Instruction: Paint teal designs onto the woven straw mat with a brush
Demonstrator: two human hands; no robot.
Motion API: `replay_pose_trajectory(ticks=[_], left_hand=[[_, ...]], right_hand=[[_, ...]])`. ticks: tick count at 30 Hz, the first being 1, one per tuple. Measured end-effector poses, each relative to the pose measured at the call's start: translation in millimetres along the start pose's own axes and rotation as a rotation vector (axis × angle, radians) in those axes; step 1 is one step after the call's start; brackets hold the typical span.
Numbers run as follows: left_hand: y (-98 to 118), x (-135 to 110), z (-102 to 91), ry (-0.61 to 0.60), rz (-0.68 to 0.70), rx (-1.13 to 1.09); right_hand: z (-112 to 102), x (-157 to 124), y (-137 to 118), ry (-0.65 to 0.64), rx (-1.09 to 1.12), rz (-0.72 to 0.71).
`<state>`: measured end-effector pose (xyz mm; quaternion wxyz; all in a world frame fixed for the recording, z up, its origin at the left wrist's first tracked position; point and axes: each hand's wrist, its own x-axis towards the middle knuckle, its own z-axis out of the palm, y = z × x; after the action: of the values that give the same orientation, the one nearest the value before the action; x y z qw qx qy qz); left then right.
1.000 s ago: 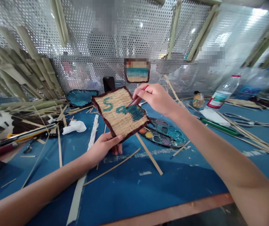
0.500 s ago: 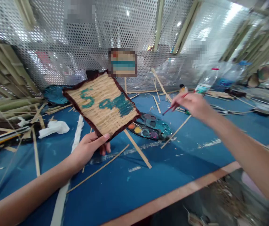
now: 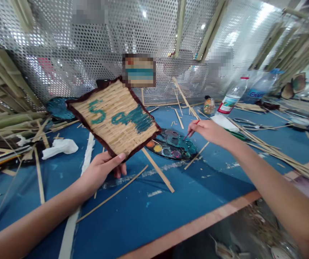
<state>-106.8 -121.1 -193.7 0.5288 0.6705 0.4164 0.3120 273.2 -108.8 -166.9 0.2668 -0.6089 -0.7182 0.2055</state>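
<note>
A woven bamboo panel (image 3: pixel 122 140) with a dark brown edging is tilted up in my left hand (image 3: pixel 104 171), thumb on its front at the lower edge. Teal marks, an "S", an "a" and a smeared patch, are painted across it. Between the fingers of my right hand (image 3: pixel 204 130) is a thin red paintbrush (image 3: pixel 189 134), its tip down at the teal area of the paint palette (image 3: pixel 168 153). That dark palette lies on the table behind the panel's right corner, with several wells of colour; the panel hides part of its left end.
On the blue table (image 3: pixel 154 223) lie loose bamboo strips (image 3: pixel 160 172) and a crumpled white tissue (image 3: pixel 60 148). Plastic bottles (image 3: pixel 228 101) and a small jar (image 3: pixel 209 107) stand at the back right, near pliers (image 3: pixel 251 124). A perforated metal screen (image 3: pixel 89 64) rises behind.
My right hand has moved left and down, bringing the brush tip onto the palette's teal paint. My left hand and the panel are nearly where they were.
</note>
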Motion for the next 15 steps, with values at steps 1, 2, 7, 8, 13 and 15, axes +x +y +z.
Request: replay_pose_trajectory(ticks=[1, 2, 7, 8, 13, 15], left_hand=[[0, 0, 0.2, -0.001, -0.001, -0.005], [0, 0, 0.2, -0.004, -0.003, -0.011], [-2, 0, -0.9, -0.027, -0.009, -0.04], [-2, 0, -1.1, -0.03, -0.007, -0.04], [-3, -2, -0.8, -0.03, -0.012, -0.058], [-3, -2, -0.5, -0.042, -0.01, -0.064]], right_hand=[[2, 2, -1, -0.003, 0.005, 0.001], [4, 2, -2, -0.002, 0.002, -0.001], [11, 3, -7, 0.1, -0.233, 0.011], [11, 3, -10, 0.089, -0.261, 0.017], [-7, -2, -64, 0.129, -0.313, -0.097], [-16, -8, -107, 0.306, -0.214, -0.278]])
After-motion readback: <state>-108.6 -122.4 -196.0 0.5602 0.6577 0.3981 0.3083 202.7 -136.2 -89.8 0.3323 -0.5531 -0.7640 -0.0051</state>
